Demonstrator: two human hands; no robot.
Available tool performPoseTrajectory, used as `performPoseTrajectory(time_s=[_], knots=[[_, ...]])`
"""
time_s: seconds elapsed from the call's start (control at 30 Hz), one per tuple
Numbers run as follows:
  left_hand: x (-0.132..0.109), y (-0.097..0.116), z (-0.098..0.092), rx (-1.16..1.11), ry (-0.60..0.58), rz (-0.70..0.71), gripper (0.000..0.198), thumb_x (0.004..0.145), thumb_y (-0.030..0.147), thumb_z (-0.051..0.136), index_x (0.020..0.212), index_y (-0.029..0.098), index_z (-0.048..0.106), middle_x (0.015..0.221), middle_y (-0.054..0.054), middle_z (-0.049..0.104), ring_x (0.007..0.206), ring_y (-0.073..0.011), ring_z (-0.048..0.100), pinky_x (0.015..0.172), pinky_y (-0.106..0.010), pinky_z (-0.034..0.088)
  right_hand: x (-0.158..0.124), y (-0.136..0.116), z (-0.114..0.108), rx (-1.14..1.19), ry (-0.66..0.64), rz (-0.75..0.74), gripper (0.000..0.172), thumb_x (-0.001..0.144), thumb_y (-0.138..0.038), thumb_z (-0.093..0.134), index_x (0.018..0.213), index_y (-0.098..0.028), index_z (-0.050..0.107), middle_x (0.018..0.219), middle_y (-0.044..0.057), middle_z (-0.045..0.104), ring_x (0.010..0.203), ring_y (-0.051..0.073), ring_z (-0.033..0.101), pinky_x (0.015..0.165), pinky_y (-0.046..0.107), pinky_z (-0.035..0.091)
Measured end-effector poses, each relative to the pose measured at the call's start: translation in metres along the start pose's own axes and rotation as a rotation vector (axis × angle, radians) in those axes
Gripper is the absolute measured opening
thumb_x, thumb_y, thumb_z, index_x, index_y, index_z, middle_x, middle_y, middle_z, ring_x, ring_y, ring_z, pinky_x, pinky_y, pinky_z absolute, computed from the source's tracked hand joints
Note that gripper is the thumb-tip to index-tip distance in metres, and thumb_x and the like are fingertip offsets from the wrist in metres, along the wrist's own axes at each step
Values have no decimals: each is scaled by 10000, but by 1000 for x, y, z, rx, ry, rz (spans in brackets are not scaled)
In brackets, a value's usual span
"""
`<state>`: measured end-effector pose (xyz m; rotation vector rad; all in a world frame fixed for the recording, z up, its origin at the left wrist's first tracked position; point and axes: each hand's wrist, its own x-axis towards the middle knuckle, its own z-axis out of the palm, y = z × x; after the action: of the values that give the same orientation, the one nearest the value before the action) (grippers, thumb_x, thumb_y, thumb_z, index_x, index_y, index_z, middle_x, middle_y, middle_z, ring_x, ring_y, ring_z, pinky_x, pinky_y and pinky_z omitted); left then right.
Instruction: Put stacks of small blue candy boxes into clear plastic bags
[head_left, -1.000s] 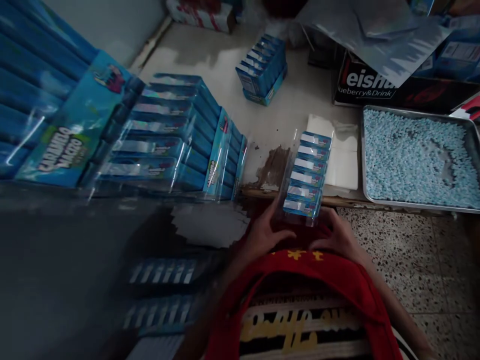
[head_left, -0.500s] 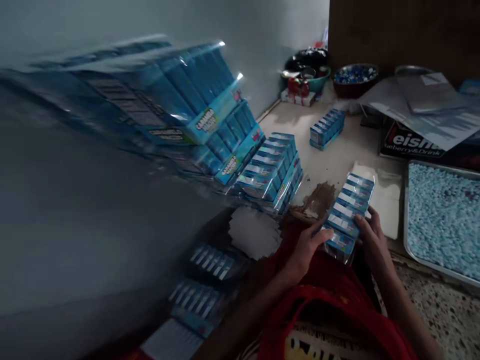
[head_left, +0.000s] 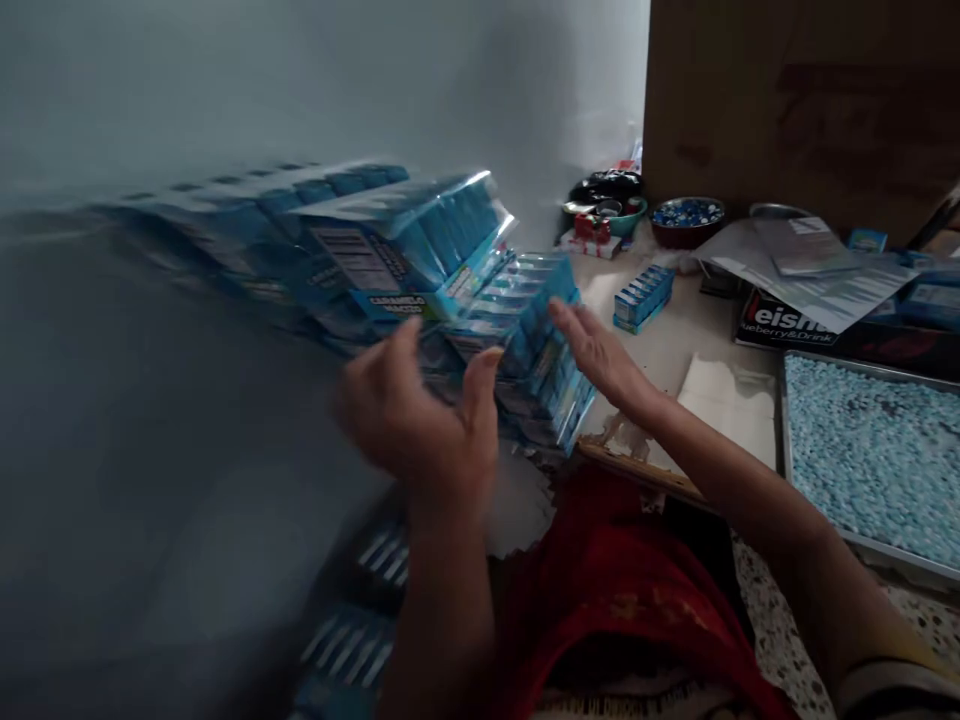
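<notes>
A pack of small blue candy boxes [head_left: 517, 290] rests on top of the near stack of wrapped packs [head_left: 559, 400], at the table's left end. My right hand [head_left: 596, 355] is at the right side of this pack, fingers stretched out flat and seemingly touching it. My left hand [head_left: 427, 415] is raised in front of the stack, slightly blurred, its thumb apart from the fingers and nothing in it. Behind that hand stands a display pack printed "CARAMELO MACIZO" [head_left: 405, 260], in clear wrap, with more blue packs to its left.
A metal tray of light-blue candies [head_left: 870, 450] lies at right, beside white sheets [head_left: 727, 400]. Farther back are a single blue pack [head_left: 643, 298], a bowl of wrapped candies [head_left: 686, 218] and papers on a black box [head_left: 787, 325]. More packs [head_left: 345, 650] sit low at left.
Both hands have moved left from in front of me to the stack. The pack they held now lies on top of it, and the left hand has come off it. The view has shifted.
</notes>
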<state>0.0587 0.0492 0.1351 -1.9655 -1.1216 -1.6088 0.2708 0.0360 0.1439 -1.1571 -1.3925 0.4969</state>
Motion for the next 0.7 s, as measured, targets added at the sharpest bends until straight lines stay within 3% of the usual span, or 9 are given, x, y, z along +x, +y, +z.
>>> performPoseTrajectory(time_s=[0.07, 0.13, 0.23, 0.3, 0.37, 0.43, 0.5, 0.6, 0.7], knots=[[-27, 14, -8, 42, 191, 129, 607, 971, 329, 749, 1553, 259, 593, 1395, -217, 677, 1362, -409, 612, 1131, -644, 501, -37, 5, -28, -297, -24, 16, 692, 951, -813, 604, 1235, -198, 748, 1052, 103, 792, 1015, 287, 737, 938, 417, 553], [-55, 39, 3, -136, 218, 325, 639, 892, 185, 803, 1494, 329, 641, 1249, -132, 739, 1239, -350, 674, 1084, -575, 566, -83, 19, -64, -470, -11, 47, 514, 967, -673, 704, 1176, -211, 787, 1051, 94, 821, 951, 260, 764, 848, 359, 551], [-81, 97, 75, -620, 9, 453, 602, 862, 109, 796, 1416, 300, 657, 1065, -56, 755, 1023, -245, 726, 1004, -421, 628, -145, 63, -108, -695, -11, 278, 301, 1031, -466, 690, 1158, -211, 789, 965, 73, 833, 865, 238, 784, 790, 334, 559], [-79, 130, 155, -723, -99, 191, 619, 890, 123, 762, 1469, 255, 587, 1267, -121, 741, 1189, -278, 708, 1084, -457, 594, -174, 99, -124, -928, -26, 384, 327, 978, -349, 771, 1255, -176, 758, 1100, 122, 828, 1017, 295, 780, 885, 385, 586], [-65, 144, 243, -685, -204, -221, 837, 820, 85, 785, 1577, 187, 443, 1521, -217, 606, 1433, -328, 599, 1225, -506, 498, -195, 128, -130, -1122, -51, 361, 541, 899, -275, 850, 1397, -154, 678, 1359, 178, 747, 1232, 349, 704, 989, 436, 586], [-45, 136, 322, -553, -320, -582, 1066, 726, 50, 849, 1644, 125, 311, 1689, -279, 414, 1638, -360, 368, 1366, -521, 286, -208, 145, -131, -1234, -90, 300, 567, 902, -257, 839, 1424, -167, 637, 1444, 179, 682, 1284, 345, 649, 999, 443, 586], [-28, 115, 381, -476, -444, -782, 1286, 637, 107, 955, 1671, 68, 191, 1745, -338, 275, 1689, -399, 236, 1379, -532, 220, -216, 150, -132, -1313, -161, 267, 316, 997, -244, 715, 1304, -185, 672, 1312, 148, 716, 1180, 310, 658, 933, 421, 590], [-16, 89, 432, -476, -565, -754, 1335, 590, 75, 955, 1672, 106, 173, 1729, -287, 340, 1650, -368, 345, 1360, -484, 274, -220, 151, -133, -1418, -261, 206, 213, 1072, -154, 521, 1189, -171, 698, 1182, 141, 723, 1077, 285, 652, 846, 389, 576], [-15, 85, 445, -426, -586, -665, 1208, 558, 42, 930, 1590, 125, 308, 1632, -229, 469, 1559, -364, 471, 1332, -483, 332, -225, 151, -129, -1493, -267, 154, 322, 1044, -85, 502, 1311, -96, 681, 1325, 205, 690, 1183, 306, 620, 855, 379, 570]])
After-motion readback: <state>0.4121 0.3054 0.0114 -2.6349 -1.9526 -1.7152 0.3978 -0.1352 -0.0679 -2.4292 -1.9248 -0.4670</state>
